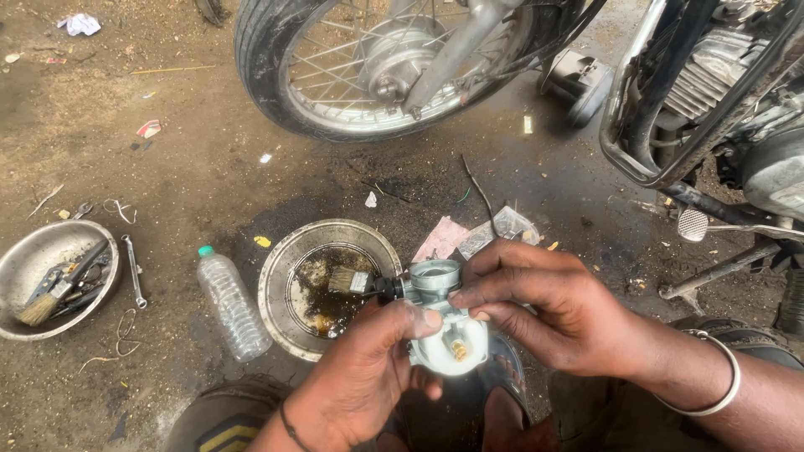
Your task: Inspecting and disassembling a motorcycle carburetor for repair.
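1. A motorcycle front wheel (368, 63) stands on the dirt floor (167, 167).
2. A steel bowl (289, 280) with dark oil holds a paintbrush (345, 280).
3. A clear plastic bottle (233, 305) lies just beside the bowl.
4. Right hand (553, 305) and left hand (368, 377) both grasp a silver carburetor (440, 322) above the knees, fingers wrapped around its body.

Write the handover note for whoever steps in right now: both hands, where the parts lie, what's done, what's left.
Left hand: grip closed on the carburetor from below, thumb on its side.
Right hand: fingers wrapped over the carburetor's top right.
Carburetor is held above the lap, brass jet facing up, float bowl off.
Metal basin of dirty liquid with a brush sits ahead on the ground; plastic bottle lies left of it; tool bowl and wrench far left.
Done: carburetor is off the motorcycle and open.
Left: cleaning and refitting look unfinished.
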